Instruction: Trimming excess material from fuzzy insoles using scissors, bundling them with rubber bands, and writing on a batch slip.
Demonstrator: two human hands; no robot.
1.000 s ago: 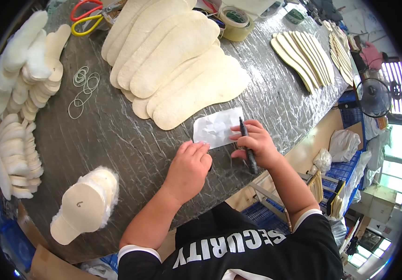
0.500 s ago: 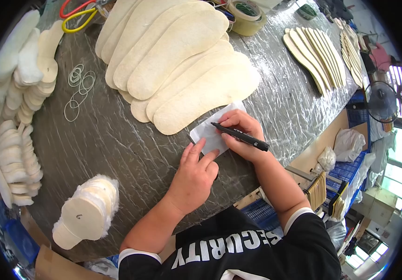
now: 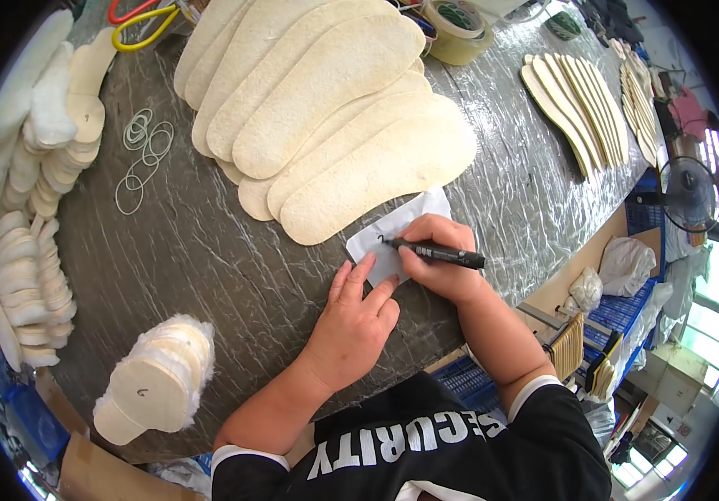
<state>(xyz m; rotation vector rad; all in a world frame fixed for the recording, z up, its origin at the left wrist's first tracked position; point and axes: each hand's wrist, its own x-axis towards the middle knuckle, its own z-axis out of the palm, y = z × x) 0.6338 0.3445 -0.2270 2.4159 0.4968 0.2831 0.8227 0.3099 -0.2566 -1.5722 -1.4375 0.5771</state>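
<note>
My right hand (image 3: 443, 255) grips a black marker pen (image 3: 451, 255), its tip on a small white slip of paper (image 3: 368, 240). A short dark stroke shows on the paper beside the tip. With fingers spread, my left hand (image 3: 355, 313) presses the paper's lower edge flat on the table. Just beyond the paper lies a fanned pile of cream insoles (image 3: 376, 179), the nearest one almost touching it.
A fluffy-edged insole stack (image 3: 149, 391) stands at lower left, more insoles (image 3: 30, 288) along the left edge. Rubber bands (image 3: 144, 149), yellow-and-red-handled scissors (image 3: 146, 32) and tape rolls (image 3: 459, 37) lie farther back. Another insole row (image 3: 580, 113) sits at far right on the foil-like table cover (image 3: 509, 192).
A dark mark now shows on the paper where none was visible before. The marker has shifted slightly down on the sheet, and the whole view has moved a little.
</note>
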